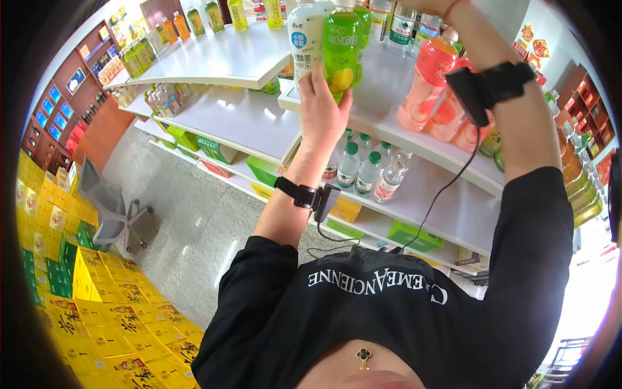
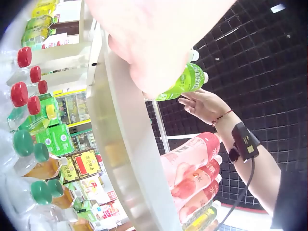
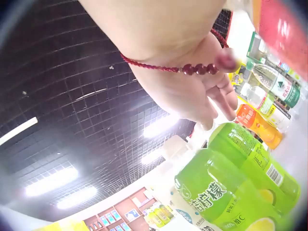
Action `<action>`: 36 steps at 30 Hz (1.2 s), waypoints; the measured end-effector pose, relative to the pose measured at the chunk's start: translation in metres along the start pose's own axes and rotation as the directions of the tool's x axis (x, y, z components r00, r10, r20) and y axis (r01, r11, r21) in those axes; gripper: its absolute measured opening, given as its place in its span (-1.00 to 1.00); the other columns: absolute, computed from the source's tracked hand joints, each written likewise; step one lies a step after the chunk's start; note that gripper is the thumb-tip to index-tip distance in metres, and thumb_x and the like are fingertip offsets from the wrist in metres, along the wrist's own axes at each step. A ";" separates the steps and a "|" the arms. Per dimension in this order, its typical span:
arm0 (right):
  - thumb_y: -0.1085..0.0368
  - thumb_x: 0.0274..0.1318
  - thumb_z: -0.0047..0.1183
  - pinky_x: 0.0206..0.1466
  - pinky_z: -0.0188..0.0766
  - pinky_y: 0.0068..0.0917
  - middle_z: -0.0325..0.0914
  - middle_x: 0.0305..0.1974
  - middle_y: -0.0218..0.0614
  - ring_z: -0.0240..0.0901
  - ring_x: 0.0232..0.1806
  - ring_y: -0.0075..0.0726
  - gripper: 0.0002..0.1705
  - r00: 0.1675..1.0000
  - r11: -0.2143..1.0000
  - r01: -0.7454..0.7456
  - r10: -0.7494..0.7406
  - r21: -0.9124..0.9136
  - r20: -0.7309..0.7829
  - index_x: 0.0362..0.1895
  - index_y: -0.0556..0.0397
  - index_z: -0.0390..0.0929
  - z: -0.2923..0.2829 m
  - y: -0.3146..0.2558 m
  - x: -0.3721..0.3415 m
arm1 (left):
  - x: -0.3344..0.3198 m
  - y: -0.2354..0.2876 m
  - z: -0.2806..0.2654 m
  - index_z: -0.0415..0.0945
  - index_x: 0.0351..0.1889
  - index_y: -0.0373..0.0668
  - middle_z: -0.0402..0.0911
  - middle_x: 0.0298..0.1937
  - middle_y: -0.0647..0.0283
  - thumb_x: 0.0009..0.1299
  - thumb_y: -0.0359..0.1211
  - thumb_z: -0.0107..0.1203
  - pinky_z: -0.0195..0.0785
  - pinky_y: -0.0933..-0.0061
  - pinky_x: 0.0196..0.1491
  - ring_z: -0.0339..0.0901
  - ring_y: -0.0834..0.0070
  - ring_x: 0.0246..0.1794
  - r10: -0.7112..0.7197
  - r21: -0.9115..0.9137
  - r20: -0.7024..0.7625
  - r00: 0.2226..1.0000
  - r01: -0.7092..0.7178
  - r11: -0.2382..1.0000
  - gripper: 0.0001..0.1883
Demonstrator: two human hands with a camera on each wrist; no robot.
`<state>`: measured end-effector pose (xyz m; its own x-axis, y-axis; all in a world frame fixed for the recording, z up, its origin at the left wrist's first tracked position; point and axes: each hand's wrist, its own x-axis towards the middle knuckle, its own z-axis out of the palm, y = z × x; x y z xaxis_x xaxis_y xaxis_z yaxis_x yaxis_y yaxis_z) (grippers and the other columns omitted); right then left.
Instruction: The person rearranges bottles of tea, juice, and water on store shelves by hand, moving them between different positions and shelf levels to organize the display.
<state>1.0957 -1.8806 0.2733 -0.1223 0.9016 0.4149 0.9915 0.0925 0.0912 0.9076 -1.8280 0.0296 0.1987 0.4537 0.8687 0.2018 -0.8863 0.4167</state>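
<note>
A green lemon drink bottle (image 1: 341,40) stands at the shelf's front edge, beside a white drink bottle (image 1: 304,39). My left hand (image 1: 319,111) grips its lower part, with the thumb on the right side and the fingers on the left, overlapping the white bottle. In the left wrist view, the hand hides part of the green bottle (image 2: 185,83). My right hand (image 3: 185,98) is raised near the bottle tops, its fingers loosely bent and holding nothing. A second green bottle (image 3: 240,144) stands right behind the front one. The head view cuts off most of the right hand.
Pink peach drink bottles (image 1: 431,84) stand to the right on the same shelf (image 1: 382,97). Clear water bottles (image 1: 369,172) with green caps fill the shelf below. A white counter (image 1: 214,55) lies left, yellow cartons (image 1: 123,311) and a grey chair (image 1: 110,207) farther off.
</note>
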 end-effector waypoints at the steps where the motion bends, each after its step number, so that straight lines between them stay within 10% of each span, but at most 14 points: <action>1: 0.06 0.10 0.10 0.10 0.38 -0.27 0.55 0.00 -0.05 0.48 0.03 -0.08 -0.45 0.997 0.996 -0.063 0.065 0.059 -0.038 0.12 0.11 0.47 -0.020 -0.018 -0.019 | 0.000 0.005 -0.003 0.10 0.29 -0.31 0.25 0.07 -0.08 0.21 -0.31 0.25 0.36 0.17 0.01 0.35 0.00 0.02 -0.002 0.000 0.001 1.000 0.002 1.000 -0.26; 6: 0.13 0.09 0.07 0.01 0.44 -0.30 0.57 -0.09 -0.04 0.52 -0.07 -0.05 -0.57 0.990 0.994 -0.105 0.103 -0.014 -0.101 -0.02 0.14 0.55 -0.058 -0.036 -0.094 | 0.003 0.050 -0.005 0.23 0.21 -0.30 0.38 -0.04 0.00 0.23 -0.27 0.26 0.36 0.24 -0.02 0.40 0.11 -0.05 0.196 -0.112 0.020 0.980 -0.193 0.975 -0.36; 8: 0.16 0.14 0.04 -0.09 0.47 -0.27 0.57 -0.20 -0.09 0.53 -0.15 -0.03 -0.68 0.984 0.938 -0.005 -0.057 -0.347 -0.168 -0.14 0.11 0.60 -0.058 -0.026 -0.120 | 0.006 0.069 0.004 0.29 0.17 -0.32 0.49 -0.10 0.00 0.23 -0.17 0.26 0.37 0.21 -0.04 0.46 0.09 -0.11 0.231 -0.208 0.124 0.965 -0.203 0.957 -0.36; 20: -0.11 0.24 -0.10 -0.04 0.40 -0.13 0.57 -0.16 -0.12 0.48 -0.08 0.04 -0.51 0.979 0.927 -0.202 0.181 -0.316 -0.093 0.04 -0.04 0.46 -0.033 0.017 -0.174 | 0.011 0.109 0.043 0.28 0.11 -0.33 0.57 -0.09 -0.11 0.16 -0.12 0.25 0.42 0.14 -0.05 0.55 -0.02 -0.10 -0.024 -0.259 0.383 0.923 0.133 0.957 -0.33; 36: -0.11 0.20 0.01 -0.19 0.36 -0.27 0.55 -0.31 -0.05 0.48 -0.29 -0.02 -0.48 0.973 0.979 -0.164 0.140 -0.122 -0.185 0.02 0.03 0.47 -0.023 0.023 -0.178 | 0.020 0.066 0.016 0.22 0.09 -0.39 0.56 -0.19 -0.07 0.09 -0.23 0.27 0.44 0.12 -0.16 0.53 -0.01 -0.17 -0.079 -0.034 0.167 0.983 0.086 0.996 -0.32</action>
<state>1.1393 -2.0487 0.2229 0.0118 0.8120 0.5836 0.9853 -0.1088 0.1315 0.9407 -1.8762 0.0705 0.3394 0.5315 0.7761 0.1857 -0.8467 0.4986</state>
